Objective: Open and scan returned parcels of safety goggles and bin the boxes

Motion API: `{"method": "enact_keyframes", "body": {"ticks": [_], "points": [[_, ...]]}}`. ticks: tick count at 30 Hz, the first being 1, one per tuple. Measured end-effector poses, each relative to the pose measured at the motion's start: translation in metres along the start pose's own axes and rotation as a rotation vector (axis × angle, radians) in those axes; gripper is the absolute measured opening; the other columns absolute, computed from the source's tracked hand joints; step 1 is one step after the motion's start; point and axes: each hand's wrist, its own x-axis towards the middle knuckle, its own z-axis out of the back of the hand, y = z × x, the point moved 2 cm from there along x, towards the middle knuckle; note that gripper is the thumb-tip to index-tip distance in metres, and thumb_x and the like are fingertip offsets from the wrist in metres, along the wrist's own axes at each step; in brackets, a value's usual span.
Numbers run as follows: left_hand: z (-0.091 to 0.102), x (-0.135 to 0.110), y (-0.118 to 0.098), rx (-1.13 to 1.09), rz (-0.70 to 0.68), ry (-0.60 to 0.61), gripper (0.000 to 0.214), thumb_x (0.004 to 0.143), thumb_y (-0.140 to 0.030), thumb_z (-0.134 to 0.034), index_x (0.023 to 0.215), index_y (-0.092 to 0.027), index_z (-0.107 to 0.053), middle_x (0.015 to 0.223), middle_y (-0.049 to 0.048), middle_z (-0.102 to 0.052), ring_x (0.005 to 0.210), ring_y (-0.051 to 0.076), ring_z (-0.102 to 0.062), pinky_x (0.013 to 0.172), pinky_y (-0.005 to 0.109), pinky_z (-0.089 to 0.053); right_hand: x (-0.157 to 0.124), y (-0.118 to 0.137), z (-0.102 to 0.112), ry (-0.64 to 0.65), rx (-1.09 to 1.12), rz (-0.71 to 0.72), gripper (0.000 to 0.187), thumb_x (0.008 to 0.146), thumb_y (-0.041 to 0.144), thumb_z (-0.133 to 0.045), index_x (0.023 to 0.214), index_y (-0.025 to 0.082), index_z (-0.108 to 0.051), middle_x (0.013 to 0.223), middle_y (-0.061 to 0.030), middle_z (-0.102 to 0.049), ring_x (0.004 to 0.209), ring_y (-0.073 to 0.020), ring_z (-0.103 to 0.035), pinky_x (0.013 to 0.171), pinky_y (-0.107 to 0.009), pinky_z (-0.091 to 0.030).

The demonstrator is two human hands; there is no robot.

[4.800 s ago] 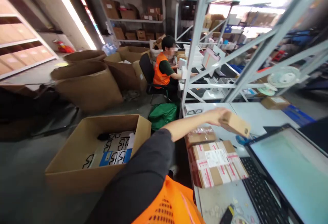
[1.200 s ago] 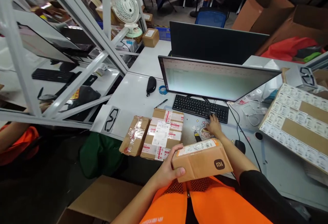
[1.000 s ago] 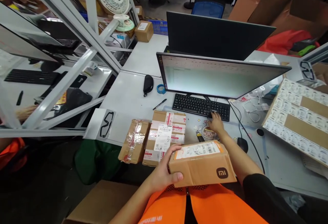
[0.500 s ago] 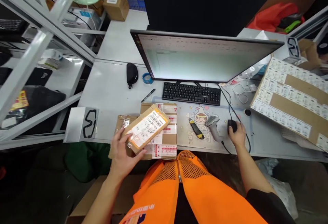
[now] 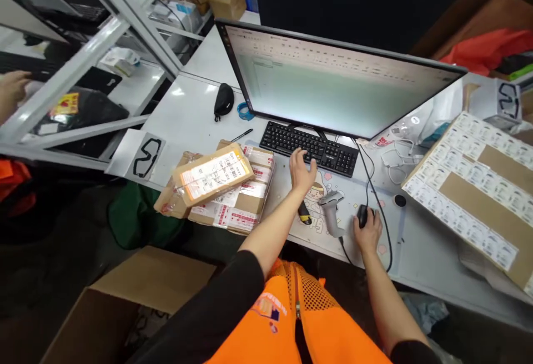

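My left hand (image 5: 302,172) is at the near edge of the black keyboard (image 5: 308,146), fingers apart and holding nothing. My right hand (image 5: 368,232) rests over the black computer mouse (image 5: 362,215), its fingers around it. Left of my left arm, a small cardboard parcel (image 5: 212,174) with an orange-edged label lies tilted on top of other taped cardboard boxes (image 5: 244,208). Between my hands, a grey barcode scanner (image 5: 332,214) lies on the printed desk mat, beside a black and yellow box cutter (image 5: 304,214) partly hidden by my left forearm.
A lit monitor (image 5: 325,86) stands behind the keyboard. A black pouch (image 5: 224,100), a blue tape roll (image 5: 245,111) and a pen (image 5: 242,135) lie to its left. A label-covered cardboard sheet (image 5: 470,186) is at right. An open carton (image 5: 137,280) sits below left. Another person's hand (image 5: 12,94) shows far left.
My left hand has let go of the small parcel and moved right to the keyboard. The parcel now rests on the boxes. My right hand stays on the mouse. The view has shifted and turned.
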Motion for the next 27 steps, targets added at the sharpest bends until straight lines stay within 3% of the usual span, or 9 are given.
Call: {"method": "enact_keyframes", "body": {"ticks": [1,3,5,8,17,27], "points": [[-0.017,0.015,0.018,0.069,0.073,-0.068,0.039,0.101,-0.025,-0.058,0.136,-0.008,-0.057,0.156,0.0273,-0.052,0.153,0.033,-0.044,0.132,0.049,-0.032,0.000,-0.004,-0.001,-0.017,0.007,0.027,0.078,0.102,0.059,-0.040,0.158,0.005,-0.050,0.165,-0.0313,-0.040,0.149,-0.0468,-0.041,0.117,-0.065,-0.040],[-0.034,0.041,0.053,0.196,0.192,-0.173,0.049,0.103,-0.027,-0.055,0.146,-0.006,-0.052,0.166,0.0279,-0.042,0.161,0.034,-0.033,0.134,0.051,-0.025,-0.001,-0.012,-0.004,-0.042,0.024,0.083,0.077,0.103,0.059,-0.041,0.158,0.006,-0.050,0.164,-0.0319,-0.042,0.149,-0.0469,-0.043,0.117,-0.066,-0.041],[-0.035,0.059,0.082,0.299,0.245,-0.224,0.055,0.104,-0.030,-0.054,0.153,-0.006,-0.048,0.172,0.0256,-0.035,0.165,0.036,-0.025,0.136,0.053,-0.022,-0.002,-0.020,-0.007,-0.057,0.048,0.128,0.075,0.103,0.057,-0.042,0.160,0.008,-0.048,0.164,-0.0317,-0.042,0.150,-0.0466,-0.043,0.117,-0.066,-0.041],[-0.032,0.074,0.106,0.405,0.225,-0.244,0.061,0.104,-0.036,-0.053,0.158,-0.007,-0.045,0.177,0.0231,-0.030,0.168,0.036,-0.018,0.137,0.055,-0.019,-0.006,-0.027,-0.011,-0.083,0.106,0.190,0.072,0.104,0.052,-0.046,0.161,0.009,-0.047,0.165,-0.0313,-0.041,0.152,-0.0464,-0.042,0.119,-0.067,-0.040],[-0.022,0.105,0.125,0.573,0.237,-0.255,0.072,0.105,-0.053,-0.050,0.163,-0.011,-0.043,0.179,0.0223,-0.028,0.168,0.041,-0.017,0.134,0.066,-0.016,-0.013,-0.032,-0.022,-0.191,0.184,0.242,0.066,0.104,0.050,-0.052,0.157,0.011,-0.052,0.160,-0.0296,-0.050,0.148,-0.0452,-0.050,0.116,-0.065,-0.044],[-0.028,0.088,0.131,0.603,0.144,-0.171,0.072,0.105,-0.054,-0.052,0.164,-0.015,-0.044,0.179,0.0180,-0.029,0.168,0.039,-0.019,0.135,0.059,-0.018,-0.013,-0.033,-0.030,-0.296,0.170,0.232,0.059,0.104,0.048,-0.057,0.151,0.012,-0.061,0.156,-0.0291,-0.056,0.140,-0.0456,-0.058,0.111,-0.062,-0.049]]}}
